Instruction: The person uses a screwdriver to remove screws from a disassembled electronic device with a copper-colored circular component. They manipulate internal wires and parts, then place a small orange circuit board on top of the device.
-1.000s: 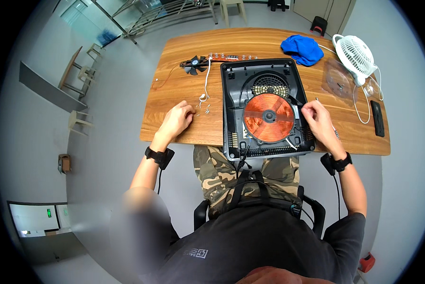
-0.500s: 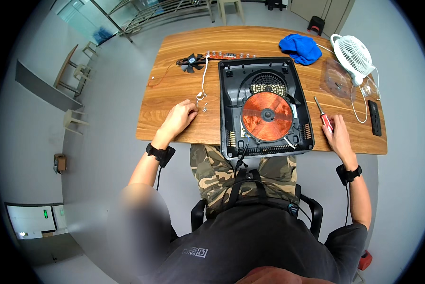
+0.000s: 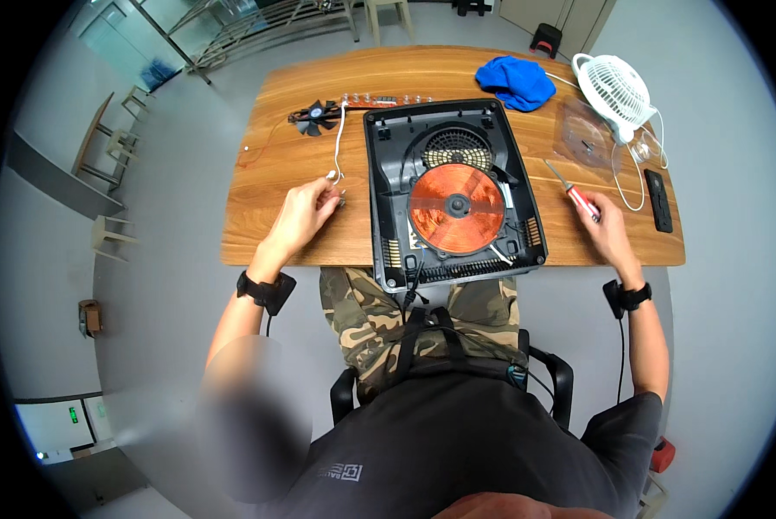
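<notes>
Right hand [image 3: 611,232] now grips the red screwdriver [image 3: 575,193], at 3 o'clock of the opened cooker [image 3: 453,192].
Cover is off, copper coil [image 3: 456,208] exposed; left hand [image 3: 306,210], fingers curled, rests on small parts by the white cable [image 3: 339,143].

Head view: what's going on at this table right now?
A seated person works on an opened induction cooker lying on a wooden table, its copper coil exposed. The right hand holds a red-handled screwdriver just right of the cooker. The left hand rests on the table by the end of a white cable. A small black fan, a blue cloth and a white desk fan lie further back.
</notes>
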{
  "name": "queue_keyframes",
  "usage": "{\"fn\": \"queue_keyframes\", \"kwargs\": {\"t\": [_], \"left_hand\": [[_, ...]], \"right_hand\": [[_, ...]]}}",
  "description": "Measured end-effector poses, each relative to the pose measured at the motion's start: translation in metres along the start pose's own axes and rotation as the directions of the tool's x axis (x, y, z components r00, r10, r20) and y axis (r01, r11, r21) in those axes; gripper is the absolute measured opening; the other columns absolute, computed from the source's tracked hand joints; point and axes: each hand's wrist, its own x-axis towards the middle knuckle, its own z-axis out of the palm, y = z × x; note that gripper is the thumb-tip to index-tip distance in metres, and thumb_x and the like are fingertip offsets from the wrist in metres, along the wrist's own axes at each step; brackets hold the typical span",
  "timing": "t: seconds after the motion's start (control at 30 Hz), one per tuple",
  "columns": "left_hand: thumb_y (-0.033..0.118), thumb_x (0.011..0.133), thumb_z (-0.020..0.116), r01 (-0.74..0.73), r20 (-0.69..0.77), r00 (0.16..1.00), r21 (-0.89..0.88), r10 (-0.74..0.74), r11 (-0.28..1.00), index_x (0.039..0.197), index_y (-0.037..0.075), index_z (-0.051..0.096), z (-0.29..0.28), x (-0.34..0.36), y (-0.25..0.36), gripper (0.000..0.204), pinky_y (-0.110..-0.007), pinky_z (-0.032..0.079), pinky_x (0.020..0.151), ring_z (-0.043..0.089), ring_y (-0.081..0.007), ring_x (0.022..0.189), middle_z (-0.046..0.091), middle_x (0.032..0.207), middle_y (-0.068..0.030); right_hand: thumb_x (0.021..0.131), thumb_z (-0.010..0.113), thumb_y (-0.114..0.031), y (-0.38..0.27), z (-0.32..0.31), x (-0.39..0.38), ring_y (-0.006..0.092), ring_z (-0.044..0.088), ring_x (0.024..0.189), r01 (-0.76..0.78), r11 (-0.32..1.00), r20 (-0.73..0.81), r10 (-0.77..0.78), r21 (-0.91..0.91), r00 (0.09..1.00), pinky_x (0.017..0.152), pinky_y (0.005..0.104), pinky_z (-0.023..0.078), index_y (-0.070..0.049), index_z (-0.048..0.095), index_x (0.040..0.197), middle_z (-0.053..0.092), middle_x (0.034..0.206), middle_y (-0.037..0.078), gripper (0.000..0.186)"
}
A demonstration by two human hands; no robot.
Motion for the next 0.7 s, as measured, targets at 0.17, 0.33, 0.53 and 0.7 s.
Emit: {"fn": "queue_keyframes", "kwargs": {"t": [0.17, 0.33, 0.53, 0.7], "left_hand": [[0.003, 0.094, 0.073, -0.202, 0.158, 0.962, -0.127, 0.221, 0.971, 0.105, -0.003, 0.069, 0.021, 0.03, 0.056, 0.013, -0.033, 0.059, 0.075, 0.071, -0.0198, 0.079, 0.072, 0.091, -0.0146], [0.004, 0.095, 0.075, -0.109, 0.252, 0.948, -0.314, 0.194, 0.943, 0.119, 0.0, 0.074, 0.049, 0.046, 0.107, 0.024, -0.028, 0.061, 0.082, 0.074, -0.0109, 0.087, 0.078, 0.094, -0.008], [0.004, 0.094, 0.077, -0.12, 0.219, 0.951, -0.386, 0.218, 0.914, 0.113, -0.001, 0.078, 0.062, 0.041, 0.114, 0.019, -0.029, 0.063, 0.082, 0.077, -0.013, 0.091, 0.08, 0.097, -0.0105], [0.006, 0.096, 0.076, -0.095, 0.2, 0.963, -0.378, 0.182, 0.921, 0.111, -0.002, 0.078, 0.058, 0.035, 0.113, 0.017, -0.028, 0.063, 0.079, 0.077, -0.0126, 0.088, 0.081, 0.094, -0.0107]], "right_hand": [[0.097, 0.075, -0.022, -0.049, -0.045, 0.031, 0.0215, 0.068, 0.098, 0.152, 0.987, 0.148, -0.159, 0.061, 0.976, 0.089, 0.0344, 0.053, 0.001, 0.07, 0.123, 0.073, 0.11, 0.013, 0.035], [0.091, 0.078, -0.02, -0.106, -0.049, 0.058, 0.0294, 0.067, 0.098, 0.449, 0.893, 0.294, -0.437, 0.027, 0.85, 0.088, 0.0397, 0.053, -0.002, 0.073, 0.119, 0.072, 0.105, 0.013, 0.034], [0.087, 0.079, -0.019, -0.141, -0.034, 0.067, 0.0323, 0.065, 0.098, 0.607, 0.795, 0.379, -0.563, 0.004, 0.735, 0.088, 0.0436, 0.053, -0.004, 0.074, 0.119, 0.071, 0.1, 0.013, 0.036], [0.087, 0.078, -0.018, -0.142, -0.023, 0.068, 0.0323, 0.064, 0.1, 0.622, 0.782, 0.364, -0.585, 0.019, 0.725, 0.089, 0.044, 0.054, -0.005, 0.074, 0.119, 0.071, 0.101, 0.011, 0.035]]}}
